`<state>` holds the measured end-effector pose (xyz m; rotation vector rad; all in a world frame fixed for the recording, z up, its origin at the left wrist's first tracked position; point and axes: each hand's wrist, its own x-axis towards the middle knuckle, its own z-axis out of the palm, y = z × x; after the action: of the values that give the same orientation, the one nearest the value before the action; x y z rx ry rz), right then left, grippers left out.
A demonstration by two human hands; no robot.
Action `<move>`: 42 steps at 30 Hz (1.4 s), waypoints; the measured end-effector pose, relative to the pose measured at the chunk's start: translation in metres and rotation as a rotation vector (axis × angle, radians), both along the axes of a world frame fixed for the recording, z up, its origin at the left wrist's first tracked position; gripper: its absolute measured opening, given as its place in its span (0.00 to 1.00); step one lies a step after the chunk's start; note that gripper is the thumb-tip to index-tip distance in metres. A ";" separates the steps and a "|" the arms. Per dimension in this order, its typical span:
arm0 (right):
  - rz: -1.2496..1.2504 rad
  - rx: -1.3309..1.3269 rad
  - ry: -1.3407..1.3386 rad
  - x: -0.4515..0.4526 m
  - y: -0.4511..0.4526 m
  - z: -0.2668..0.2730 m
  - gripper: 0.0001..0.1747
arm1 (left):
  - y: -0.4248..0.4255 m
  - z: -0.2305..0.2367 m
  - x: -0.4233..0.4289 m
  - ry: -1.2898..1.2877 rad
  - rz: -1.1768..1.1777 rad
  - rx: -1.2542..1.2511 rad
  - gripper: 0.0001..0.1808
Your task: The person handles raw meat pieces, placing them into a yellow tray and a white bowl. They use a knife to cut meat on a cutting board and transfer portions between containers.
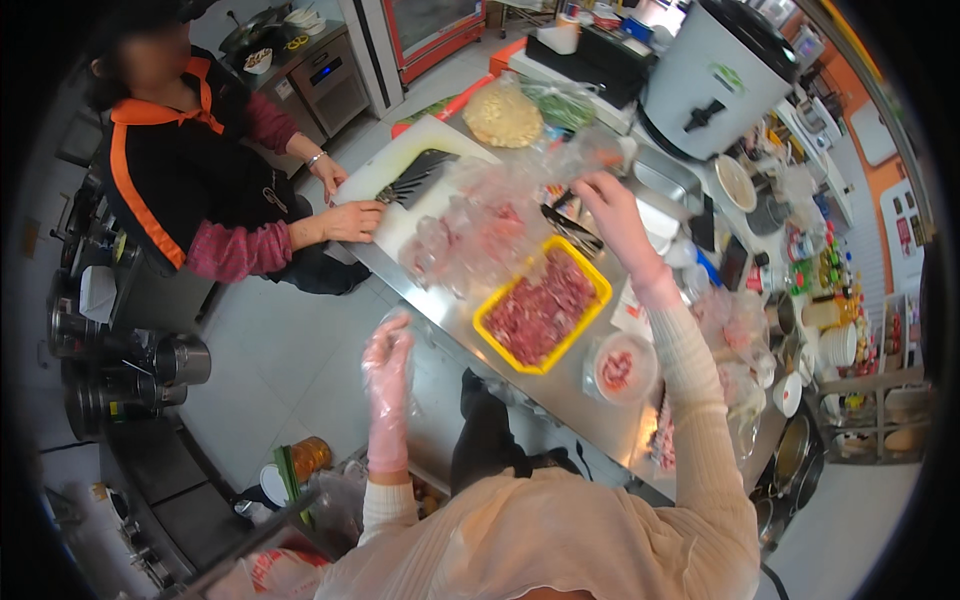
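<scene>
My left hand (pixel 388 390), in a thin clear plastic glove, is raised off the table's near left edge. Its fingers curl loosely around nothing that I can see. Across the table, my right hand (pixel 611 214) has its fingertips at a black handle (pixel 561 199), close to several black-handled utensils (pixel 574 229); whether it grips the handle is unclear. A yellow-rimmed tray (pixel 481 330) in front of me holds chopped raw meat (pixel 536 307). Beyond its far left side, clear plastic bags (pixel 480 232) with pinkish contents lie in a heap. A round clear tub (pixel 637 375) contains a little meat.
A co-worker (pixel 187 150) stands left, hands on a white cutting board (pixel 420 150) with a dark knife-like blade (pixel 420 176). A large insulated drink dispenser (pixel 712 82) stands at the back. Bottles (pixel 829 266) and a steel pan (pixel 667 176) line the right. Pots (pixel 180 360) sit far left.
</scene>
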<state>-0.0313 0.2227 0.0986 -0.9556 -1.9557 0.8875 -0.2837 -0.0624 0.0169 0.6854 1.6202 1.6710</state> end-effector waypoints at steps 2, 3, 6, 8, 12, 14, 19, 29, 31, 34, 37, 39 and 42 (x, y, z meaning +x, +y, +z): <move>0.031 0.072 -0.148 -0.078 0.061 -0.007 0.14 | 0.003 -0.013 -0.038 -0.046 0.114 -0.034 0.13; 0.046 -0.042 -0.233 -0.111 0.091 -0.016 0.15 | 0.005 -0.019 -0.054 -0.077 0.177 -0.075 0.13; 0.080 -0.237 -0.388 -0.192 0.162 -0.067 0.19 | 0.012 -0.039 -0.092 -0.150 0.253 -0.118 0.12; 0.050 -0.286 -0.497 -0.227 0.195 -0.110 0.20 | 0.021 -0.056 -0.112 -0.203 0.318 -0.155 0.12; -0.004 -0.232 -0.780 -0.263 0.242 -0.178 0.25 | 0.037 -0.097 -0.144 -0.232 0.411 -0.246 0.15; -0.037 -0.246 -0.954 -0.272 0.254 -0.202 0.30 | 0.045 -0.117 -0.153 -0.214 0.453 -0.196 0.17; -0.132 -0.182 -1.037 -0.291 0.265 -0.227 0.30 | 0.073 -0.149 -0.179 -0.124 0.542 -0.211 0.19; -0.068 -0.128 -0.978 -0.310 0.246 -0.233 0.40 | 0.158 -0.209 -0.254 -0.301 0.582 -0.154 0.28; -0.049 -0.158 -0.972 -0.315 0.239 -0.231 0.41 | 0.163 -0.217 -0.254 -0.422 0.555 -0.069 0.32; -0.089 -0.203 -0.878 -0.325 0.241 -0.224 0.41 | 0.168 -0.226 -0.246 -0.472 0.434 0.088 0.41; -0.085 -0.192 -0.863 -0.344 0.250 -0.219 0.43 | 0.173 -0.227 -0.231 -0.428 0.458 0.154 0.43; -0.055 -0.238 -0.890 -0.362 0.255 -0.217 0.44 | 0.179 -0.223 -0.223 -0.422 0.485 0.160 0.43; -0.010 -0.423 -0.879 -0.373 0.258 -0.213 0.44 | 0.183 -0.215 -0.208 -0.456 0.501 0.234 0.43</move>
<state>-0.4045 0.4806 -0.1147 -1.8301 -2.5073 0.9910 -0.4917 0.1210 -0.1976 -0.0249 1.3382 2.2016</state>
